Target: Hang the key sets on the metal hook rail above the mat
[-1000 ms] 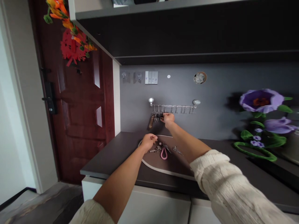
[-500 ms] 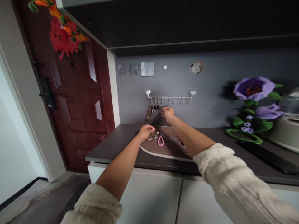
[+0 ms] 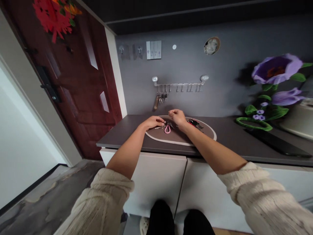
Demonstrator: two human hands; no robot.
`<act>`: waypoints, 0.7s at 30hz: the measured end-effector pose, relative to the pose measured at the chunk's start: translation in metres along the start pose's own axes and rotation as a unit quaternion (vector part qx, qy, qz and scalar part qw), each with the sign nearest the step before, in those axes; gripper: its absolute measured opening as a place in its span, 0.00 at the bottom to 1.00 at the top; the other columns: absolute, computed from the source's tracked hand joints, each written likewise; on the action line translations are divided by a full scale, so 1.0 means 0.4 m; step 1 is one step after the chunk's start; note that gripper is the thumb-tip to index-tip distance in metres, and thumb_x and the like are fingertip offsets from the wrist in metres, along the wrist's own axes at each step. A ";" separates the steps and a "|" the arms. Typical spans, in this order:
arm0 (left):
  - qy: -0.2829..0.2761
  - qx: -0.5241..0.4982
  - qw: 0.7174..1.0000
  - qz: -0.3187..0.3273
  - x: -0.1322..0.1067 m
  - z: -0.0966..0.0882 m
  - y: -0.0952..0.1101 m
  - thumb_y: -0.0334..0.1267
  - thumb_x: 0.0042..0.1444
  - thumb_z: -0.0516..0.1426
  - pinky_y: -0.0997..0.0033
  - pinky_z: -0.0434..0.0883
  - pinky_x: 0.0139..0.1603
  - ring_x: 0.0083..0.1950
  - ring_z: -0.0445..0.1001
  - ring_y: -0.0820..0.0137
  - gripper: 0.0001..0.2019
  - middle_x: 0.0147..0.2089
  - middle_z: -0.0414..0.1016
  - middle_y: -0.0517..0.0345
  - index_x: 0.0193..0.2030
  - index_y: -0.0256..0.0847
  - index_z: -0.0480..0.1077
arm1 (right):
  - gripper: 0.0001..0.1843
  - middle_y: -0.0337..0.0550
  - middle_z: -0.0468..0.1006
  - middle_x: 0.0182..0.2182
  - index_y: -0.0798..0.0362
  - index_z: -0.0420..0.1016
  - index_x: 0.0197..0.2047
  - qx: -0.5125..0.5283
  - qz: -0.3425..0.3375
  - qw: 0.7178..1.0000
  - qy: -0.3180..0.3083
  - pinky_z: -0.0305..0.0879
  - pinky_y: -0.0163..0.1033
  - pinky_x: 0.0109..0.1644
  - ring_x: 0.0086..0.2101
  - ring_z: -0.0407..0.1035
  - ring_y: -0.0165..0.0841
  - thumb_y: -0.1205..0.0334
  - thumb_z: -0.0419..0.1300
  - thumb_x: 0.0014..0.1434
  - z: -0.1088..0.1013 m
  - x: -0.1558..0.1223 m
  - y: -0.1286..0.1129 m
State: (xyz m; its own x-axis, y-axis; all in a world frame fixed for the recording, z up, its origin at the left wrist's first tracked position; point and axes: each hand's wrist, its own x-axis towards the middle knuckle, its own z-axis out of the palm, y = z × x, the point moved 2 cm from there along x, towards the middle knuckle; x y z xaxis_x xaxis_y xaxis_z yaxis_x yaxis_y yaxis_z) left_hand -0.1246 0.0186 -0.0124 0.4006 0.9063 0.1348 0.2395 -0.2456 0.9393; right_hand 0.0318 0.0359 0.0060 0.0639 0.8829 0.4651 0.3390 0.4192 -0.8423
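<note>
My left hand (image 3: 153, 122) reaches low over the left side of a brown oval mat (image 3: 179, 139) with a pale rim. Its fingers are stretched towards a bunch of small keys (image 3: 160, 127), and the fingertips cover part of it. Beside them lies a pink strap loop (image 3: 167, 128). My right hand (image 3: 178, 118) is above the mat's middle, fingers bent together; anything inside them is hidden. Right of that wrist, dark keys (image 3: 195, 124) with a bit of red lie on the mat. Several keys (image 3: 163, 97) and a brown tag (image 3: 156, 102) hang from a clear hook rail (image 3: 179, 85).
A dark countertop (image 3: 117, 132) runs above white cabinet doors (image 3: 146, 176). On the right are purple fabric flowers (image 3: 277, 70), a green ring base and a flat black object (image 3: 278, 143). A dark shelf (image 3: 195, 13) overhangs; a red-brown door (image 3: 80, 88) stands left.
The view has tipped downward. My right hand has come down from below the hook rail to just above the mat. My left hand's fingers have moved onto the small keys.
</note>
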 end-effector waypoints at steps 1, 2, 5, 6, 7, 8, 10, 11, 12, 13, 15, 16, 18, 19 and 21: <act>-0.016 0.012 1.000 0.001 -0.002 -0.001 0.000 0.32 0.38 0.61 0.73 0.64 0.36 0.29 0.67 0.77 0.15 0.30 0.72 0.56 0.37 0.34 0.71 | 0.08 0.43 0.75 0.29 0.57 0.71 0.31 -0.021 -0.010 1.000 -0.003 0.61 0.34 0.38 0.30 0.66 0.27 0.64 0.53 0.49 -0.002 -0.010 0.005; -0.030 0.021 0.999 0.003 -0.004 -0.002 0.001 0.33 0.38 0.62 0.73 0.64 0.37 0.29 0.67 0.77 0.17 0.31 0.72 0.55 0.38 0.34 0.71 | 0.09 0.43 0.75 0.29 0.57 0.72 0.31 -0.042 -0.020 0.999 -0.005 0.61 0.34 0.38 0.30 0.66 0.27 0.64 0.53 0.49 -0.004 -0.018 0.008; -0.048 0.031 0.998 0.005 -0.007 -0.006 0.002 0.30 0.36 0.62 0.72 0.64 0.38 0.31 0.68 0.77 0.20 0.34 0.72 0.54 0.41 0.35 0.71 | 0.08 0.43 0.75 0.30 0.57 0.72 0.30 -0.097 -0.039 0.994 -0.014 0.60 0.34 0.39 0.30 0.66 0.28 0.64 0.52 0.50 -0.012 -0.038 0.006; -0.046 0.033 0.998 0.004 -0.007 -0.007 0.002 0.29 0.35 0.62 0.73 0.64 0.39 0.32 0.68 0.77 0.20 0.34 0.72 0.54 0.41 0.35 0.71 | 0.08 0.43 0.75 0.30 0.56 0.72 0.30 -0.112 -0.043 0.993 -0.018 0.59 0.33 0.39 0.31 0.66 0.28 0.65 0.52 0.50 -0.014 -0.042 0.004; -0.043 0.037 0.998 0.001 -0.007 -0.008 0.001 0.28 0.34 0.62 0.73 0.64 0.39 0.32 0.68 0.77 0.21 0.34 0.72 0.54 0.40 0.34 0.71 | 0.08 0.43 0.75 0.30 0.57 0.72 0.30 -0.128 -0.045 0.990 -0.023 0.59 0.33 0.39 0.31 0.66 0.28 0.65 0.52 0.51 -0.017 -0.045 0.001; -0.040 0.041 0.998 -0.002 -0.007 -0.009 0.001 0.27 0.34 0.61 0.73 0.64 0.39 0.32 0.67 0.77 0.20 0.34 0.72 0.55 0.40 0.34 0.71 | 0.08 0.43 0.75 0.30 0.57 0.72 0.31 -0.144 -0.047 0.988 -0.029 0.59 0.33 0.39 0.31 0.66 0.28 0.65 0.52 0.51 -0.018 -0.048 -0.002; -0.033 0.051 0.998 -0.007 -0.006 -0.011 0.001 0.26 0.34 0.61 0.73 0.64 0.39 0.31 0.67 0.77 0.20 0.32 0.73 0.56 0.40 0.33 0.71 | 0.09 0.44 0.75 0.30 0.57 0.73 0.31 -0.176 -0.055 0.982 -0.041 0.59 0.34 0.39 0.31 0.66 0.29 0.66 0.52 0.51 -0.018 -0.052 -0.006; -0.031 0.055 0.998 -0.007 -0.006 -0.011 0.001 0.27 0.35 0.61 0.72 0.64 0.39 0.31 0.67 0.77 0.19 0.31 0.73 0.56 0.39 0.33 0.71 | 0.09 0.45 0.75 0.31 0.57 0.73 0.32 -0.192 -0.061 0.978 -0.047 0.58 0.34 0.39 0.31 0.66 0.30 0.66 0.52 0.52 -0.018 -0.053 -0.006; -0.029 0.059 0.998 -0.006 -0.006 -0.011 0.001 0.27 0.36 0.60 0.72 0.64 0.39 0.30 0.68 0.77 0.18 0.31 0.73 0.56 0.39 0.33 0.72 | 0.09 0.45 0.75 0.31 0.57 0.73 0.32 -0.205 -0.068 0.975 -0.052 0.58 0.34 0.39 0.31 0.66 0.30 0.65 0.52 0.52 -0.016 -0.054 -0.006; -0.026 0.065 0.998 -0.003 -0.005 -0.012 0.001 0.27 0.36 0.60 0.72 0.64 0.39 0.30 0.68 0.77 0.17 0.30 0.73 0.56 0.38 0.33 0.72 | 0.09 0.45 0.75 0.31 0.57 0.73 0.32 -0.216 -0.074 0.972 -0.057 0.58 0.34 0.39 0.31 0.66 0.30 0.65 0.52 0.52 -0.015 -0.055 -0.005; -0.016 0.081 0.997 0.009 -0.004 -0.014 0.000 0.28 0.38 0.59 0.73 0.64 0.37 0.29 0.67 0.77 0.14 0.29 0.73 0.56 0.37 0.32 0.72 | 0.09 0.45 0.75 0.31 0.56 0.73 0.31 -0.229 -0.083 0.968 -0.062 0.58 0.34 0.38 0.31 0.66 0.30 0.65 0.52 0.52 -0.013 -0.056 -0.001; -0.011 0.091 0.996 0.018 -0.003 -0.016 -0.001 0.29 0.39 0.59 0.74 0.64 0.36 0.29 0.67 0.77 0.13 0.28 0.73 0.56 0.36 0.32 0.73 | 0.09 0.45 0.75 0.31 0.56 0.73 0.31 -0.234 -0.084 0.967 -0.062 0.58 0.34 0.38 0.31 0.66 0.30 0.65 0.52 0.52 -0.012 -0.057 0.000; 0.003 0.115 0.993 0.036 -0.001 -0.021 -0.003 0.30 0.41 0.58 0.75 0.64 0.34 0.28 0.67 0.77 0.11 0.27 0.74 0.56 0.35 0.33 0.73 | 0.08 0.45 0.75 0.30 0.56 0.73 0.31 -0.241 -0.086 0.965 -0.061 0.59 0.33 0.38 0.31 0.66 0.30 0.66 0.52 0.52 -0.012 -0.057 0.002; 0.012 0.128 0.991 0.044 0.001 -0.023 -0.004 0.30 0.41 0.58 0.75 0.64 0.33 0.27 0.66 0.77 0.10 0.27 0.74 0.56 0.34 0.33 0.73 | 0.08 0.45 0.76 0.30 0.55 0.73 0.31 -0.244 -0.087 0.964 -0.061 0.59 0.33 0.38 0.31 0.66 0.30 0.66 0.52 0.52 -0.012 -0.057 0.001; 0.038 0.144 0.987 0.058 0.005 -0.027 -0.007 0.30 0.42 0.58 0.75 0.64 0.33 0.27 0.66 0.77 0.08 0.27 0.73 0.56 0.32 0.33 0.73 | 0.08 0.45 0.76 0.31 0.55 0.73 0.31 -0.248 -0.090 0.963 -0.062 0.58 0.34 0.38 0.31 0.66 0.31 0.67 0.52 0.52 -0.012 -0.058 0.000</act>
State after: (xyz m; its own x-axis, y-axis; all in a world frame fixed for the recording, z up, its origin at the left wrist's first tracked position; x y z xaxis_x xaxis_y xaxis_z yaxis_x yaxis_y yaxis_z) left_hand -0.1340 0.0249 -0.0114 0.3745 0.8871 0.2700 0.4413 -0.4266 0.7895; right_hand 0.0347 0.0144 -0.0034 -0.1406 0.8366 0.5294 0.7421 0.4430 -0.5030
